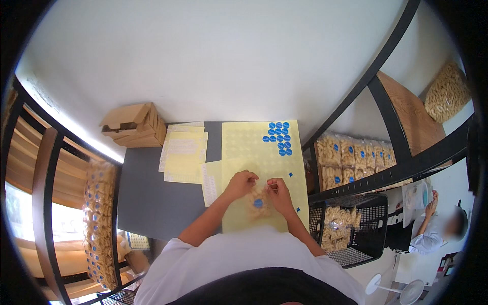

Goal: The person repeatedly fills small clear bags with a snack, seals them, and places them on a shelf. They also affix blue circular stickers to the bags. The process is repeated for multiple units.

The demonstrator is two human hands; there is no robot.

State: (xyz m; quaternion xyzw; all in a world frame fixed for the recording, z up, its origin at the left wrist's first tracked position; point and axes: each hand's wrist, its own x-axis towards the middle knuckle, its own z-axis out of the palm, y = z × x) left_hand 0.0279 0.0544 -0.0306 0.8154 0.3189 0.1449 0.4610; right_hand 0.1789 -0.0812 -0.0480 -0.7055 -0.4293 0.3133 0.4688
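A small clear plastic bag of pale, curled snack pieces (251, 211) is in front of me, blurred, with a round blue sticker (258, 203) on its face. My left hand (241, 185) has its fingers bent at the bag's upper left, and my right hand (280, 195) pinches at the upper right. The bag hangs or lies between them, over a large yellow sticker sheet (240, 152). Rows of round blue stickers (279, 132) remain at that sheet's far right corner. Two small blue star-shaped scraps (291, 174) sit along its right side.
Yellow paper sheets (186, 156) lie on the dark grey table (152, 194), with cardboard boxes (133, 126) at the wall. A black plastic crate (368, 228) holding bags stands at right, below shelved packed bags (354, 152). Bags (99, 225) line the left rack. A co-worker (427, 232) is far right.
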